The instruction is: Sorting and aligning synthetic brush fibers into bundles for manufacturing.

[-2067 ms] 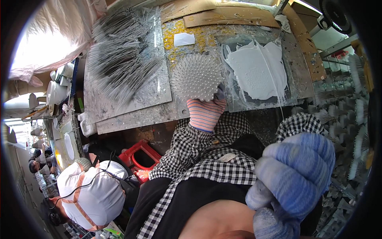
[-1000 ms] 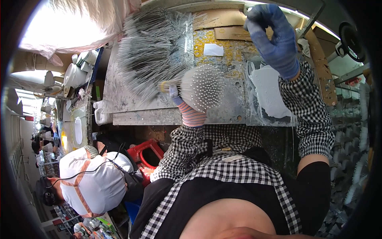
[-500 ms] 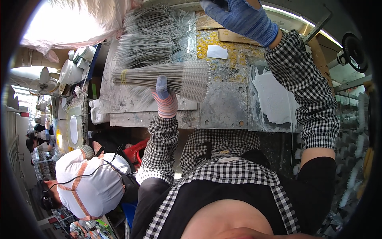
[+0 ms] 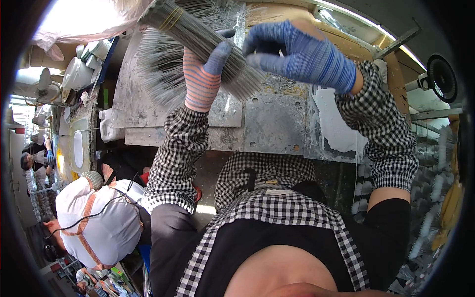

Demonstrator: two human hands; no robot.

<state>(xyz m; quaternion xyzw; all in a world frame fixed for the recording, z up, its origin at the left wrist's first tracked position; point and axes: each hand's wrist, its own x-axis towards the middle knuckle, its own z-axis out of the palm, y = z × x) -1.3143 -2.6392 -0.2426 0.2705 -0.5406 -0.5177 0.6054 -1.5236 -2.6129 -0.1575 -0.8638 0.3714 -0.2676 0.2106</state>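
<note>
My left hand, in a pink-and-blue striped glove, is wrapped round a bundle of thin grey twisted wires. A yellow rubber band circles its upper left end. The bundle slants down to the right, its other end fanning out. Close to that fanned end is my right hand, in a blue glove. Its fingers are curled together, and whatever they may hold is hidden. More loose grey wires lie on the worktop beneath the bundle. A few yellow rings show below my right hand.
The worktop carries a grey metal plate and, at right, a board with a white paste patch. A white jug stands left of the worktop. At lower left sits a person in white. A black round fan-like object is at far right.
My left hand has raised the wire bundle and tilted it, banded end up and left. My right hand has come down and nearer from the far side, to the bundle's fanned end.
</note>
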